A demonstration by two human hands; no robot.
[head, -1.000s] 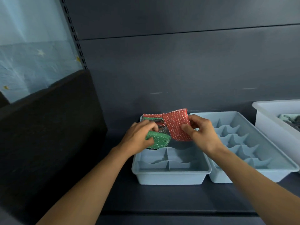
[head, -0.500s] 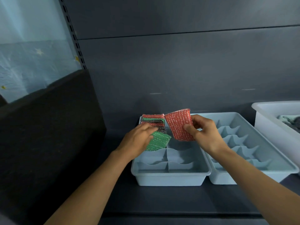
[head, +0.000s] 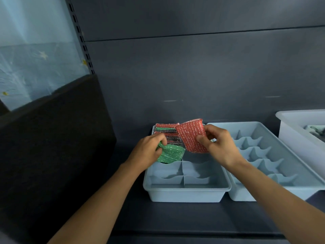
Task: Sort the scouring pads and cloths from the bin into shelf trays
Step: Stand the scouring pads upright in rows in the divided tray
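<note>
My left hand (head: 147, 153) grips a green scouring pad (head: 171, 154) over the left side of a light blue divided tray (head: 186, 191) on the shelf. My right hand (head: 219, 147) pinches a red scouring pad (head: 190, 136) upright above the tray's middle. A row of red, green and dark pads (head: 166, 132) stands packed in the tray's back left compartment. The tray's front compartments hold nothing.
A second light blue divided tray (head: 299, 175) sits to the right, touching the first. A white bin (head: 295, 132) with cloth inside stands at the far right. A dark panel (head: 52, 138) closes the left side, and the grey shelf back rises behind.
My left hand has shifted the green pad slightly, its near corner now lower over the tray divider. The red pad in my right hand stays about where it was.
</note>
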